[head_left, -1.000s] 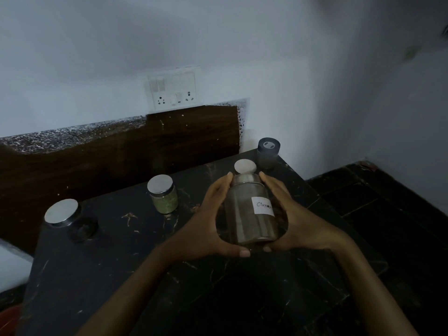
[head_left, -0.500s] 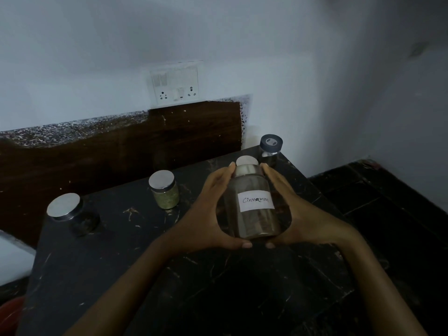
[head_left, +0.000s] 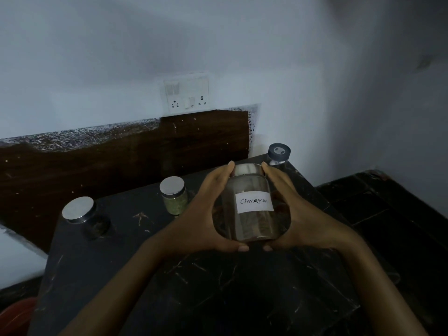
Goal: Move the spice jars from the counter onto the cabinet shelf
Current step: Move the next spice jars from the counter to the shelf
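A clear glass jar labelled "Cinnamon" (head_left: 251, 223) with a silver lid is held above the black marble counter (head_left: 169, 275), cupped from both sides. My left hand (head_left: 201, 214) wraps its left side and my right hand (head_left: 298, 214) its right side. On the counter stand three more jars: a small one with green spice (head_left: 175, 196), a dark jar with a wide silver lid (head_left: 83, 217) at the left, and a black-lidded jar (head_left: 278, 155) at the back right corner. No cabinet shelf is in view.
A dark wooden backsplash (head_left: 121, 161) and a white wall with a socket plate (head_left: 186, 95) rise behind the counter. A dark tiled floor (head_left: 388, 214) lies to the right. Something red (head_left: 14, 318) shows at the bottom left.
The cinnamon jar has turned in my hands so its label now faces me fully, and it has risen slightly. The other jars have not moved.
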Tool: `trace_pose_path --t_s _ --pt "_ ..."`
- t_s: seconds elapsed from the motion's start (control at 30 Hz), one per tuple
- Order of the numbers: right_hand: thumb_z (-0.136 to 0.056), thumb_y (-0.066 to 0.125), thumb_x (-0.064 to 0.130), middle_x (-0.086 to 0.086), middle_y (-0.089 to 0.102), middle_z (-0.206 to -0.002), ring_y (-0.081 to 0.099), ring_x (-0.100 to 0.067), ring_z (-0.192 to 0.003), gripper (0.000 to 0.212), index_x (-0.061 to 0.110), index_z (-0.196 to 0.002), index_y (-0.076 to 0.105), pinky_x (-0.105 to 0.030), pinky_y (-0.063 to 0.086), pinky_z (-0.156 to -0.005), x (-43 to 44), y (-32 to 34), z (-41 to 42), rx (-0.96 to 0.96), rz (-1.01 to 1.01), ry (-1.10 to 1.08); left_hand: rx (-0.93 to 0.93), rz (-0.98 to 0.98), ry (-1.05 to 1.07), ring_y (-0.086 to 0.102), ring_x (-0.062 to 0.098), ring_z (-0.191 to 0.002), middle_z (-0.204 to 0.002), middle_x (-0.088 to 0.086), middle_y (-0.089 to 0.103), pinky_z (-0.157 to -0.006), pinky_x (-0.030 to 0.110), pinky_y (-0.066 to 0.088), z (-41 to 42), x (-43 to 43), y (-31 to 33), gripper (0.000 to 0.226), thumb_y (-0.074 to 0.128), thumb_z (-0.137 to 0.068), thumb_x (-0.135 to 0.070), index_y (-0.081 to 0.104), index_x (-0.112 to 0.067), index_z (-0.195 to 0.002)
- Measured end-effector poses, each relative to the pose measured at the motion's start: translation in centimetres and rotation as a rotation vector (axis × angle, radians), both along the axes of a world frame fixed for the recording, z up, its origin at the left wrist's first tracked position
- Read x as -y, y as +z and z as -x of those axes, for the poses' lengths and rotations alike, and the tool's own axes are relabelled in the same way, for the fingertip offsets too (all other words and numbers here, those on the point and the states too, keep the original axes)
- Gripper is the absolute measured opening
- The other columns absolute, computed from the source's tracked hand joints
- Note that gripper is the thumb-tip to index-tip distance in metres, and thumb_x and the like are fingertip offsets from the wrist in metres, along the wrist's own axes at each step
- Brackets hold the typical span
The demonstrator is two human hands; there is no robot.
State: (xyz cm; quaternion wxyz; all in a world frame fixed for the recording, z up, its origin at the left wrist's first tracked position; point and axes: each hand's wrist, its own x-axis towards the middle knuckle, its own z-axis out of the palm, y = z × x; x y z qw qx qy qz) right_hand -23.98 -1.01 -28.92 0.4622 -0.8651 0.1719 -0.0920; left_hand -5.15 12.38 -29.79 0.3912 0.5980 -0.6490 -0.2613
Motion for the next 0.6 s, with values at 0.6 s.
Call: trace_pose_path --t_s 0.6 --pt "-0.054 0.091 0.023 0.037 0.003 -0.137 0.038 0.008 -0.12 0.132 0.055 -0.136 -0.007 -0.015 0.047 -0.09 -0.7 19.3 -8.9 0.362 0.485 0.01 0.607 0.352 0.108 0.012 -0.01 -0.136 -0.148 -0.029 0.005 -0.107 0.012 0.022 -9.5 -0.9 21.5 0.13 0.079 -0.048 -0.064 -0.006 -0.046 -0.144"
